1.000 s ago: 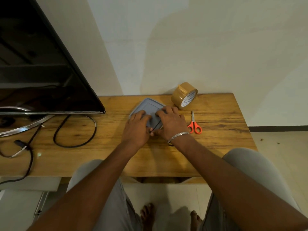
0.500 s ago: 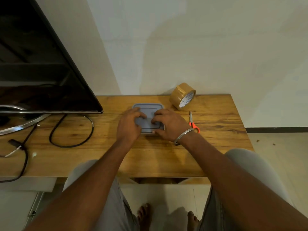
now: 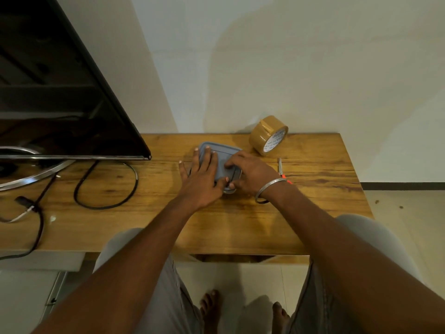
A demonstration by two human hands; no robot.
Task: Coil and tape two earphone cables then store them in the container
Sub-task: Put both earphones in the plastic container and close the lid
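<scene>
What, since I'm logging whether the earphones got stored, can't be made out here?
Head view:
Earphone cables: none show; the closed, opaque container hides its inside.
Whether it is snapped shut: the left hand and right hand cover its near edge.
Scissors: handles mostly behind the right wrist.
Television: cut off by the left edge.

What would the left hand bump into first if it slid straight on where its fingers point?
Probably the wall: the left hand lies flat on the container lid, and beyond it only bare table shows. The tape roll stands further right.
</scene>
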